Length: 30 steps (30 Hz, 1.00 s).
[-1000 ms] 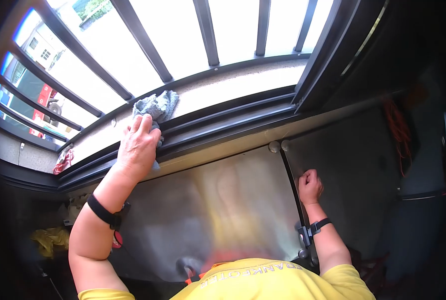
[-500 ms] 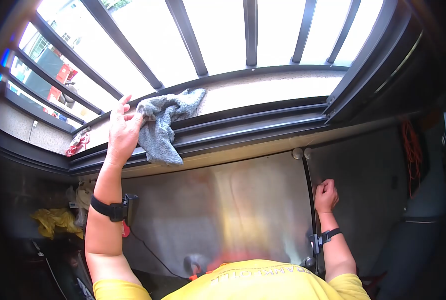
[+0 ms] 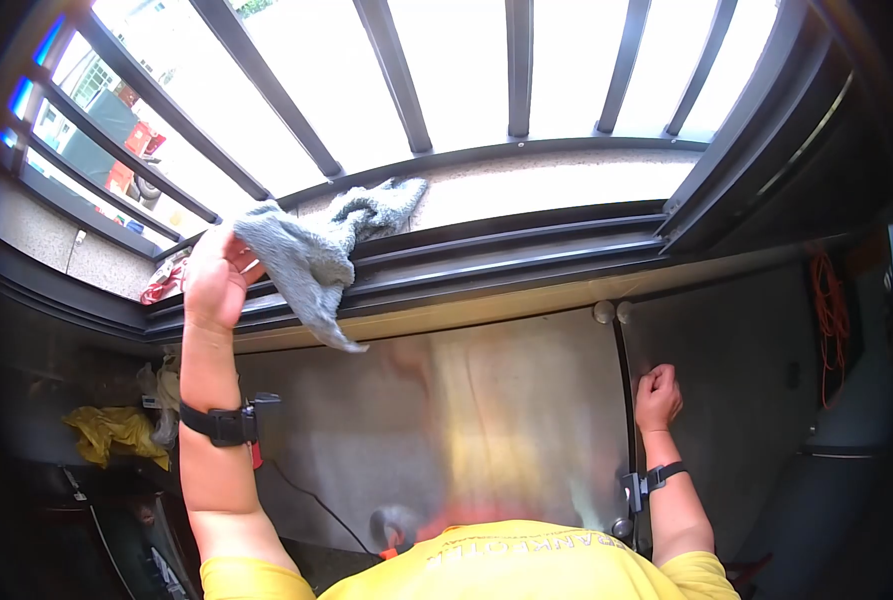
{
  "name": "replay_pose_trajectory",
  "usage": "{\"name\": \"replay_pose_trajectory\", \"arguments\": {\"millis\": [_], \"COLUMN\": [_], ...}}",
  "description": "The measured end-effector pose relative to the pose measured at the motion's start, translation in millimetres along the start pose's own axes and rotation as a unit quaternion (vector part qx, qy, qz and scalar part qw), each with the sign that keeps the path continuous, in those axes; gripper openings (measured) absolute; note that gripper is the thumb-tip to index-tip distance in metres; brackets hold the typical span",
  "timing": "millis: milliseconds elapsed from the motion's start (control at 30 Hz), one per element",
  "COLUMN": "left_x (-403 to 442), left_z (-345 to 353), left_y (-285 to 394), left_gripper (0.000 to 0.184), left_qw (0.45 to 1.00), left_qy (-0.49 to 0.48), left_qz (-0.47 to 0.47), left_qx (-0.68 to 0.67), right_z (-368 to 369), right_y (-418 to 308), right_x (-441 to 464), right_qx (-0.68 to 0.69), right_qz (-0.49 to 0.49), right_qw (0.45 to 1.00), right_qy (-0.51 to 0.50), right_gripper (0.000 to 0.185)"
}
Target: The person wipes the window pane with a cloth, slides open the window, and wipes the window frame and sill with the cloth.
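A grey-blue cloth (image 3: 311,255) hangs over the window ledge and the dark sliding track. My left hand (image 3: 216,280) grips it by the left end, with fingertips partly hidden under the fabric. The far part of the cloth lies bunched on the pale sill (image 3: 546,180), and a pointed corner droops below the track. Well to the right, my right hand (image 3: 658,398) is curled into a fist beside the dark gap between two metal panels, with nothing seen in it. Whether it touches the panel I cannot tell.
Dark window bars (image 3: 396,80) stand beyond the sill. Below the track spreads a shiny metal surface (image 3: 366,420). A red-and-white item (image 3: 163,282) lies at the sill's left end, a yellow bag (image 3: 116,432) at left. Orange cord (image 3: 828,320) hangs at right.
My left hand has shifted left, drawing the near end of the cloth with it over the fingers. The view has moved slightly. My right hand stays a fist in the same place.
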<state>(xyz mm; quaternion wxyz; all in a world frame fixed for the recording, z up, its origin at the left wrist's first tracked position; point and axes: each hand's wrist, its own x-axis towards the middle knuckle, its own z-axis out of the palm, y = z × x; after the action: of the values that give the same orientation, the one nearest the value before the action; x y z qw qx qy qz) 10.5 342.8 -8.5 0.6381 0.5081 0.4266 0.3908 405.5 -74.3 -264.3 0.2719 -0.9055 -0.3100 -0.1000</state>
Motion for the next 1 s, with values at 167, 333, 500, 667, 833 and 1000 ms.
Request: {"name": "replay_pose_trajectory", "arguments": {"millis": [167, 333, 500, 667, 833, 1000], "left_x": [27, 6, -16, -30, -31, -28], "left_z": [-50, -31, 23, 75, 78, 92], "left_y": [61, 81, -6, -38, -45, -38], "left_gripper": [0.035, 0.031, 0.015, 0.025, 0.016, 0.015], "left_qw": [0.982, 0.978, 0.974, 0.781, 0.838, 0.787], "left_qy": [0.054, 0.052, 0.024, -0.01, -0.056, -0.041], "left_qz": [0.149, 0.197, 0.108, 0.027, 0.135, 0.108], "left_qx": [-0.101, -0.048, 0.2, 0.624, 0.526, 0.607], "right_z": [0, -1, -3, -2, -2, -2], "right_y": [-1, 0, -3, -2, -2, -4], "right_x": [0, 0, 1, 1, 1, 1], "right_qx": [0.007, -0.008, -0.008, -0.005, -0.003, -0.005], "right_qz": [0.002, 0.019, 0.019, 0.014, 0.013, 0.017], "right_qw": [1.0, 0.999, 0.999, 1.0, 1.0, 1.0], "right_qy": [-0.004, -0.026, -0.026, -0.02, -0.018, -0.026], "right_gripper": [0.005, 0.004, 0.004, 0.004, 0.003, 0.003]}}
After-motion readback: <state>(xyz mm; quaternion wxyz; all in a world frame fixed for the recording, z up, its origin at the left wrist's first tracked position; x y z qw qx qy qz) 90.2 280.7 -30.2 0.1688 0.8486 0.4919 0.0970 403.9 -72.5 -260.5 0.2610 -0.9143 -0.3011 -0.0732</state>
